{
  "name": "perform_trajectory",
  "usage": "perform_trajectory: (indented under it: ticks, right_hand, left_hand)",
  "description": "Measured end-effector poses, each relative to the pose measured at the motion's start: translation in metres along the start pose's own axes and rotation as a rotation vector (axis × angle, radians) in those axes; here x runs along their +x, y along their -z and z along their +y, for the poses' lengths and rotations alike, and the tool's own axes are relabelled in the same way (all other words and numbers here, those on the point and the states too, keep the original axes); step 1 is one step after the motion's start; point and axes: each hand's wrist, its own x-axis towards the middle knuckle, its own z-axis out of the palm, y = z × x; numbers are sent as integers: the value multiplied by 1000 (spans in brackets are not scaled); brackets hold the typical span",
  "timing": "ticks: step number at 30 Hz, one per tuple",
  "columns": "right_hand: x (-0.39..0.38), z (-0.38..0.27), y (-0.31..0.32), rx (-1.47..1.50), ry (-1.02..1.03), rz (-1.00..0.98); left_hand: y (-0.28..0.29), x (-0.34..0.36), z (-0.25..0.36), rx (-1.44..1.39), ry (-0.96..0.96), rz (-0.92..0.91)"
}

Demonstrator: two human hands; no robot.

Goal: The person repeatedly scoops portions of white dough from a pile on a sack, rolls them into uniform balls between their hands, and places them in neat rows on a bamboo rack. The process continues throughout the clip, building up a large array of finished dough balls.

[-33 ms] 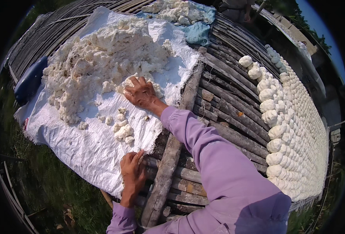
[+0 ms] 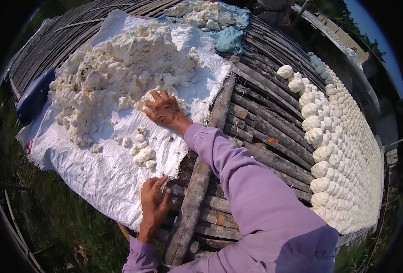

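- The pale lump (image 2: 142, 102), moist and ragged, sits beneath the right hand (image 2: 164, 109) at the near edge of a larger heap; that hand's fingers bend down over it, their tips hidden, so I cannot tell how tightly they close.
- The heap (image 2: 119, 63) is crumbly and off-white, a rough mound flecked with brown.
- Nearer lie small rounded crumbs (image 2: 143, 154), some clustered.
- Beneath spreads a creased white woven sheet (image 2: 92, 182) with frayed edges.
- The left hand (image 2: 153, 204) is at the sheet's near right edge, thumb apart from bent fingers; I cannot tell whether it pinches the weave.
- The surface (image 2: 274, 160) is of rough, round wooden poles.
- To the right, knobbly white balls (image 2: 320, 184) stand in dense rows.
- Far off, a blue cloth (image 2: 228, 40) bears another crumbly pile (image 2: 206, 17).
- At left is a smooth, dark blue object (image 2: 35, 96).
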Motion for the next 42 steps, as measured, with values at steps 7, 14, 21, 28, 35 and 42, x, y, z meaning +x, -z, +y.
perform_trajectory:
  ticks: [7, 14, 21, 28, 35, 42]
  right_hand:
    - [66, 38, 17, 581, -392, -59]
    - [15, -80, 55, 709, -44, 291]
    - [24, -125, 93, 646, 69, 443]
    - [-5, -130, 32, 1302, -349, 225]
    - [-14, -144, 70, 780, 10, 325]
    - [7, -152, 65, 990, -276, 85]
  left_hand:
    - [57, 77, 5, -1131, 284, -28]
    - [29, 184, -44, -1767, 526, 347]
    - [33, 162, -61, -1677, 502, 408]
    - [45, 133, -56, -1636, 391, 360]
    - [36, 124, -59, -1689, 482, 488]
    - [47, 98, -43, -1569, 342, 394]
